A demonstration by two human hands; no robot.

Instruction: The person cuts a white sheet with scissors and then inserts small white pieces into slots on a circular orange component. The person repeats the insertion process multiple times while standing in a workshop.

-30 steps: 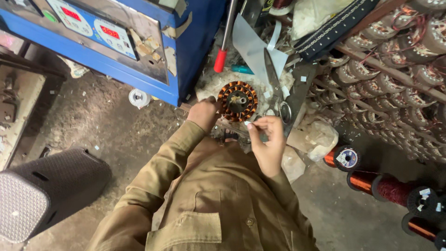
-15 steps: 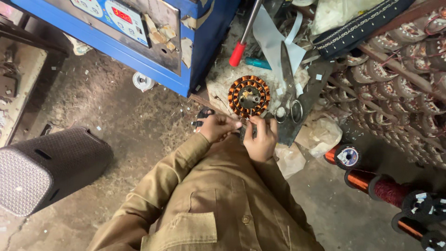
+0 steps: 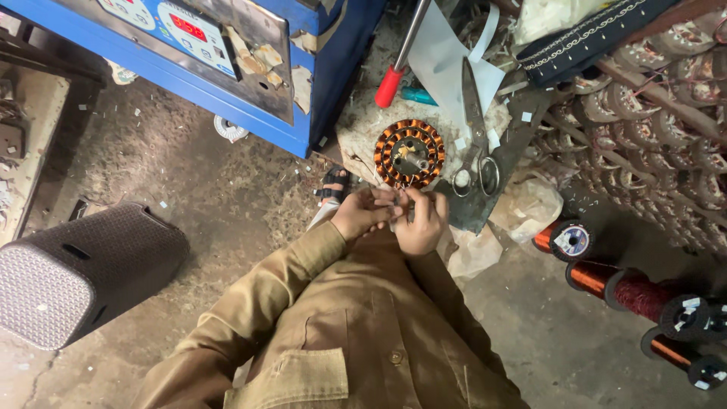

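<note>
Head view, looking straight down. I see my left hand (image 3: pixel 362 214) and my right hand (image 3: pixel 419 221) brought together in front of my chest, fingertips touching over something small and pale; both hands are curled with the fingers pinched closed, but what they pinch is too small and too hidden for me to name. Just beyond the fingertips, a round stator (image 3: pixel 410 154) with copper-coloured windings and a dark metal hub lies flat on a grey, littered work block (image 3: pixel 363 129), close to the hands but not touching them. To the right of the stator lie steel scissors (image 3: pixel 477 136), blades pointing away from me, partly over a sheet of white paper (image 3: pixel 443 57). A screwdriver with a red handle (image 3: pixel 395 72) lies beyond the stator, its shaft running toward the top edge. A blue machine cabinet (image 3: pixel 227 68) with a metal panel fills the upper left, and a dark perforated stool (image 3: pixel 79 269) stands on the dirty floor at the left. At the right, spools of copper wire (image 3: pixel 628 291) lie on the floor, and rows of wound stators (image 3: pixel 651 113) are stacked above them. My olive sleeves (image 3: pixel 250 318) fill the lower centre.
</note>
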